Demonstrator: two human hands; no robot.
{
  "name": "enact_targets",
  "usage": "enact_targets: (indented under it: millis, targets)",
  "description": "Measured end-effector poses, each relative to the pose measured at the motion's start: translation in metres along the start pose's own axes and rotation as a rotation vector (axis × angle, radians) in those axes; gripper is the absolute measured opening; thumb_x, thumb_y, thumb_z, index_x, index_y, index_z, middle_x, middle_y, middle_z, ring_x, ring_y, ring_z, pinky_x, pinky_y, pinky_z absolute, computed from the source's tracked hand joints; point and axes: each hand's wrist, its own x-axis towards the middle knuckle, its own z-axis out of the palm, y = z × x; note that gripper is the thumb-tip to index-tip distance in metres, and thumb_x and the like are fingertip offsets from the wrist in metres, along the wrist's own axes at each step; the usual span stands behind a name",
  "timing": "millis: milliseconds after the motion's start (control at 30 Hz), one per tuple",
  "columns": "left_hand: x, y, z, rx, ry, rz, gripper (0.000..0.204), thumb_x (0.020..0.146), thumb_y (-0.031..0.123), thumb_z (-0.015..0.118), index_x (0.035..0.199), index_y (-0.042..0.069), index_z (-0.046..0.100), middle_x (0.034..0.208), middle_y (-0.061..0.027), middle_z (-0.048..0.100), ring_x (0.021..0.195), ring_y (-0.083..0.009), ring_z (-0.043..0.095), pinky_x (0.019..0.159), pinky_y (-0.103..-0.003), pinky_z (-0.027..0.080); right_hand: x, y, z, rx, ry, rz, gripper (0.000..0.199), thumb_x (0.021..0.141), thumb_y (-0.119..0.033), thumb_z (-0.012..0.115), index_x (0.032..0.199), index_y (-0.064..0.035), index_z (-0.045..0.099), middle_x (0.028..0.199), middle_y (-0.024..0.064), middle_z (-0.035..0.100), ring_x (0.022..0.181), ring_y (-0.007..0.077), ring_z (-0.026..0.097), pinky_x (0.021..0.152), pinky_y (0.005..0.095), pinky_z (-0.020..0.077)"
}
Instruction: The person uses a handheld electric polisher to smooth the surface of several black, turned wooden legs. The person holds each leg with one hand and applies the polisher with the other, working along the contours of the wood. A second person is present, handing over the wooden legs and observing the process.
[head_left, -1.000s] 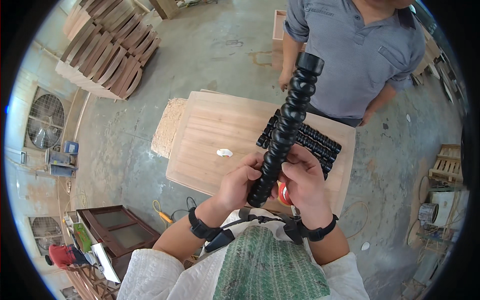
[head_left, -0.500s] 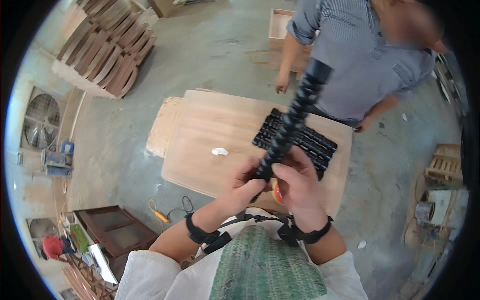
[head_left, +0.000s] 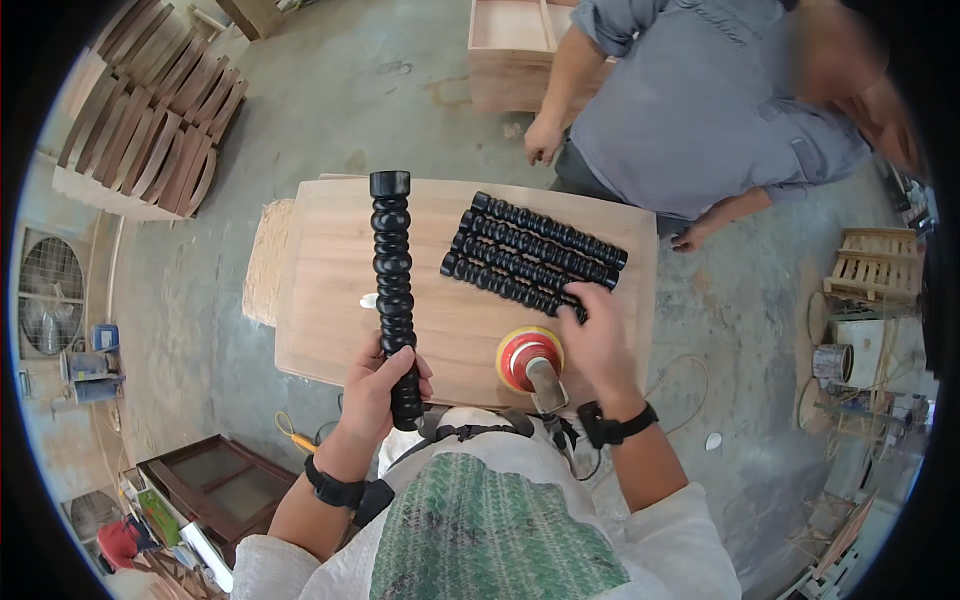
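Note:
My left hand (head_left: 385, 388) is wrapped round the lower part of a black turned spindle (head_left: 393, 255), which it holds up over the board. That spindle is ribbed with rounded beads and has a plain cylindrical top end. Beyond it to the right, several matching black spindles (head_left: 540, 240) lie side by side on the pale wooden board (head_left: 330, 240). My right hand (head_left: 600, 345), slightly blurred, has its thumb and fingers closed about the right end of the nearest spindle (head_left: 505, 285) in that row. Just left of my right hand sits a disc sander (head_left: 530, 358) with a red and yellow pad.
Across the board stands another person (head_left: 680, 110) in a grey shirt, arms hanging. A small white object (head_left: 369, 300) lies partly behind the held spindle. Curved wooden parts (head_left: 150, 110) are stacked at far left. Wooden drawers (head_left: 500, 75) stand behind, and a pallet (head_left: 870, 262) at right.
My right hand has left the held spindle and moved to the row on the board. The left hand has brought its spindle leftward and upright. The sander now shows more fully.

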Motion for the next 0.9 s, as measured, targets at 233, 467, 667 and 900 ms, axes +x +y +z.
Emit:
enact_targets:
  millis: [233, 467, 667, 900]
  targets:
    - [0.002, -0.003, 0.005, -0.005, 0.052, -0.029, 0.014, 0.095, 0.005, 0.061, 0.106, 0.002, 0.054, 0.085, -0.0138, 0.067, 0.067, -0.0206, 0.068, 0.060, -0.033, 0.058, -0.007, 0.075, -0.002, -0.372, 0.083, 0.010, 0.048, 0.084, -0.020, 0.077, 0.127, -0.0043, 0.062, 0.118, 0.0183, 0.059, 0.110, 0.0398, 0.055, 0.097, 0.0477, 0.0469]
    - [0.006, -0.005, 0.013, 0.028, 0.075, -0.070, 0.015, 0.093, 0.003, 0.059, 0.107, 0.002, 0.054, 0.084, -0.0141, 0.067, 0.067, -0.0205, 0.068, 0.061, -0.033, 0.058, 0.003, 0.086, 0.003, -0.215, -0.040, 0.146, 0.042, 0.090, -0.022, 0.073, 0.129, -0.0098, 0.062, 0.113, 0.0200, 0.057, 0.105, 0.0402, 0.058, 0.093, 0.0474, 0.0485]
    - [0.010, -0.006, 0.016, 0.069, 0.087, -0.053, 0.018, 0.092, 0.006, 0.057, 0.110, 0.003, 0.053, 0.085, -0.0146, 0.066, 0.067, -0.0226, 0.067, 0.061, -0.035, 0.058, 0.016, 0.080, -0.009, -0.266, -0.164, 0.139, 0.040, 0.087, -0.013, 0.075, 0.123, -0.0080, 0.060, 0.112, 0.0212, 0.056, 0.106, 0.0417, 0.058, 0.091, 0.0462, 0.0496]
    - [0.010, -0.007, 0.015, 0.052, 0.107, -0.049, 0.016, 0.092, 0.005, 0.058, 0.108, 0.004, 0.054, 0.084, -0.0140, 0.066, 0.066, -0.0221, 0.067, 0.060, -0.034, 0.058, 0.007, 0.075, -0.016, -0.248, -0.197, 0.102, 0.037, 0.082, -0.010, 0.078, 0.115, -0.0017, 0.062, 0.114, 0.0209, 0.056, 0.104, 0.0433, 0.060, 0.088, 0.0479, 0.0509]
